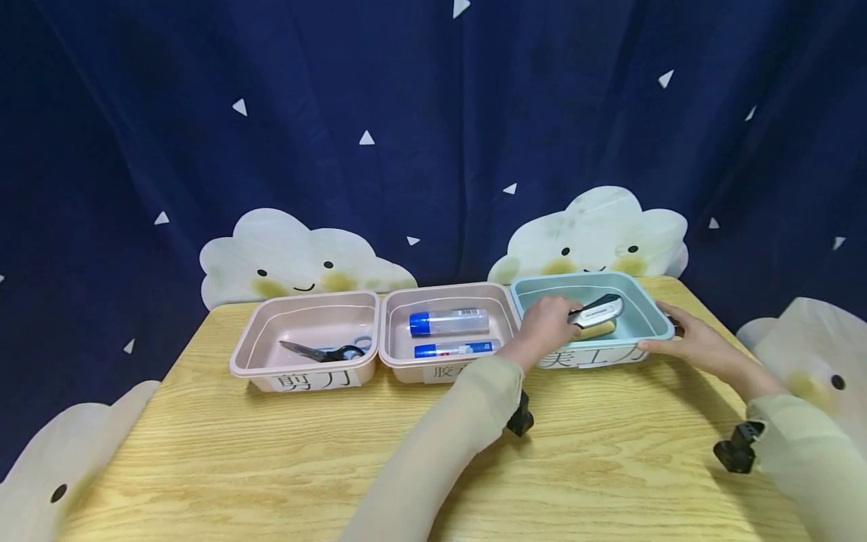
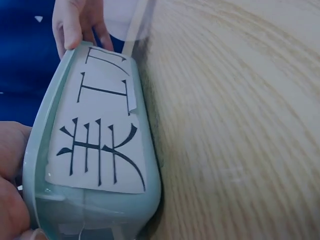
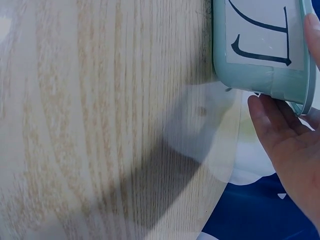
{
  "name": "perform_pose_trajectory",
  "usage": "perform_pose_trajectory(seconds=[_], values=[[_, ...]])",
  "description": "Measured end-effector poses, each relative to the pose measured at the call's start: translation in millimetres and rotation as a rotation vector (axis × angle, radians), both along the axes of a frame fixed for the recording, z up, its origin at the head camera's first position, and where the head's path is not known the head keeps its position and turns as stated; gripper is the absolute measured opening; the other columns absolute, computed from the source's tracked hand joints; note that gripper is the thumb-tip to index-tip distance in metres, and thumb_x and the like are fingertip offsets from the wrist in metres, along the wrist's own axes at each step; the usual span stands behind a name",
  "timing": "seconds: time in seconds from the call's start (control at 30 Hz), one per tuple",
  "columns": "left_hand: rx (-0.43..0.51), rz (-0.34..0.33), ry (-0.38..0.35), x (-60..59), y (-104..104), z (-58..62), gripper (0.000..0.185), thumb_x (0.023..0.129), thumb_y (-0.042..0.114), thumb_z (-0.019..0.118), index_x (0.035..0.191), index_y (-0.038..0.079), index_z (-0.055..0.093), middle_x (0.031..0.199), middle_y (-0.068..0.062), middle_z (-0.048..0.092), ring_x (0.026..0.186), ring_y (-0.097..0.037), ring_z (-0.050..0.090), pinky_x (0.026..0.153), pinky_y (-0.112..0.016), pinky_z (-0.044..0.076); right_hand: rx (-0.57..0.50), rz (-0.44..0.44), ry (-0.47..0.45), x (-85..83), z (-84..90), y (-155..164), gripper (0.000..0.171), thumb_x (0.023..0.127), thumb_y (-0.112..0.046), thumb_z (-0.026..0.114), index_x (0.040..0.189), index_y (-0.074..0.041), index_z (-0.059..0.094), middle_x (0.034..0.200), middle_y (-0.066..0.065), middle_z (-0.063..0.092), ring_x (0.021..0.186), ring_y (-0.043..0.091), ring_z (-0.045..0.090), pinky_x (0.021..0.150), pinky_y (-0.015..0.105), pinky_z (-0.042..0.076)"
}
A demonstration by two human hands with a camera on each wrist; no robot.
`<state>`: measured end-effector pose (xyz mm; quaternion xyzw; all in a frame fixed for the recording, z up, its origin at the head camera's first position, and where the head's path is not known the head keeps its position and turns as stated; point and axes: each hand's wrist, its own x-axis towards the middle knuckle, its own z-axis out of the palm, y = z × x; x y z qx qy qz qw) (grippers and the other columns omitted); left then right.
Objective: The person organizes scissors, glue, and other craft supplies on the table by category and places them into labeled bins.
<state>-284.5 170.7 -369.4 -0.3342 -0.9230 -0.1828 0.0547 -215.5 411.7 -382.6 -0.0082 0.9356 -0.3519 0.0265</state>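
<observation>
A teal bin (image 1: 576, 281) with a paper label stands at the right end of a row of three on the wooden table (image 1: 271, 452). My left hand (image 1: 545, 324) reaches into it and grips one end of a silver utility knife (image 1: 599, 309). The knife lies over a yellow object (image 1: 601, 329) whose shape I cannot make out. My right hand (image 1: 691, 339) holds the bin's front right corner, thumb on the front rim. In the left wrist view the labelled bin wall (image 2: 100, 200) fills the left side, with right-hand fingers (image 2: 75, 25) over its far rim. The right wrist view shows the right palm (image 3: 290, 150) against the bin (image 3: 250, 75).
The middle pink bin (image 1: 447, 290) holds two glue sticks (image 1: 448, 321). The left pink bin (image 1: 305, 297) holds black scissors (image 1: 323, 351). Cloud cutouts (image 1: 291, 256) and a dark blue curtain stand behind. The table edge is close to the right of the teal bin.
</observation>
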Motion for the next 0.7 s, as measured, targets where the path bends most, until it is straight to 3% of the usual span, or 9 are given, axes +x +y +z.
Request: perform_pose_trajectory(seconds=[0.1,0.27,0.33,0.43,0.57,0.7], values=[[0.009,0.008,-0.020,-3.7,1,-0.3,0.025,0.077,0.033,0.071,0.101,0.029,0.067,0.087,0.014,0.063,0.074,-0.004,0.053,0.061,-0.019,0.041,0.008,0.002,-0.001,0.7,0.5,1,0.095,0.083,-0.034,0.065,0.143,0.006,0.004,0.138,0.035,0.023,0.118,0.045,0.033,0.089,0.050,0.035],[0.017,0.059,-0.082,-7.4,3,2.2,0.028,0.076,0.035,0.072,0.103,0.030,0.068,0.084,0.015,0.063,0.071,-0.003,0.052,0.058,-0.018,0.039,0.006,0.010,0.011,3.1,0.8,3,0.092,0.083,-0.033,0.065,0.142,0.008,0.007,0.137,0.034,0.027,0.115,0.042,0.037,0.076,0.016,0.037],[0.005,0.085,-0.098,-7.4,5,2.4,0.029,0.075,0.037,0.072,0.104,0.031,0.068,0.085,0.016,0.063,0.071,-0.002,0.051,0.057,-0.018,0.038,0.003,0.009,0.014,4.9,-0.2,4,0.091,0.083,-0.032,0.065,0.142,0.008,0.008,0.137,0.033,0.027,0.115,0.041,0.037,0.072,0.012,0.034],[-0.018,0.120,-0.116,-7.1,8,1.3,0.029,0.075,0.039,0.072,0.102,0.033,0.068,0.087,0.017,0.063,0.072,-0.002,0.052,0.057,-0.019,0.039,0.012,0.002,0.016,6.6,-2.6,5,0.091,0.083,-0.032,0.065,0.142,0.007,0.008,0.137,0.033,0.027,0.115,0.042,0.037,0.076,0.018,0.035],[-0.064,0.157,-0.111,-8.5,10,-2.4,0.021,0.075,0.041,0.071,0.094,0.031,0.069,0.084,0.016,0.063,0.070,-0.003,0.054,0.057,-0.022,0.041,0.031,0.001,0.017,3.6,-4.6,6,0.092,0.083,-0.034,0.065,0.143,0.007,0.007,0.137,0.034,0.027,0.115,0.043,0.038,0.082,0.036,0.039],[-0.116,0.178,-0.067,-10.5,11,-5.1,0.004,0.079,0.030,0.069,0.082,0.027,0.068,0.077,0.013,0.061,0.064,-0.006,0.052,0.053,-0.024,0.041,0.028,0.003,0.016,0.7,-5.2,5,0.094,0.082,-0.035,0.066,0.143,0.007,0.007,0.137,0.035,0.026,0.115,0.044,0.038,0.086,0.050,0.037]])
